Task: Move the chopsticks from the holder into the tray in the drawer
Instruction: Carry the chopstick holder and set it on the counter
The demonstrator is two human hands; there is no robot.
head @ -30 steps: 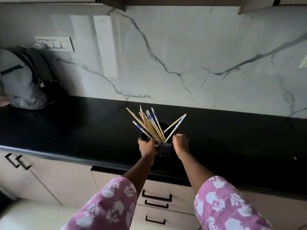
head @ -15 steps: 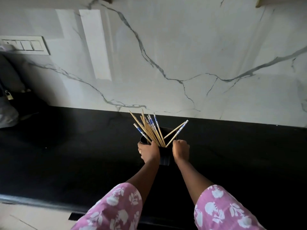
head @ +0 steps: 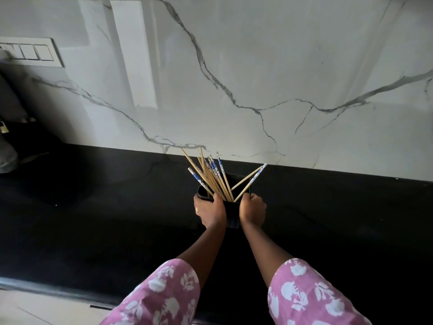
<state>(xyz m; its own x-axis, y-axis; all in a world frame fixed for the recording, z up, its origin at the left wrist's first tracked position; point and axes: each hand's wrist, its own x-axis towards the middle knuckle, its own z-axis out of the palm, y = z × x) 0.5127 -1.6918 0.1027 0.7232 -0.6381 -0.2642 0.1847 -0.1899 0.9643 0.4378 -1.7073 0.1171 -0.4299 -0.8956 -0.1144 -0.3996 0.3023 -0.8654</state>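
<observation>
A black square holder (head: 232, 215) stands on the black countertop (head: 105, 219) near the marble wall. Several wooden chopsticks (head: 214, 177), some with blue-and-white ends, fan out of its top. My left hand (head: 210, 211) grips the holder's left side, its fingers curled over the rim. My right hand (head: 251, 208) grips the right side in the same way. Two chopsticks lean to the right just above my right hand. The drawer and its tray are out of view.
A white marble backsplash (head: 257, 78) rises behind the counter, with a switch plate (head: 30, 52) at the upper left. A grey bag (head: 7, 151) sits at the far left edge. The counter's front edge (head: 46, 287) runs along the bottom.
The view has tilted up and closer to the wall, so the drawers below the counter have dropped out of sight. Both hands stay on the holder.
</observation>
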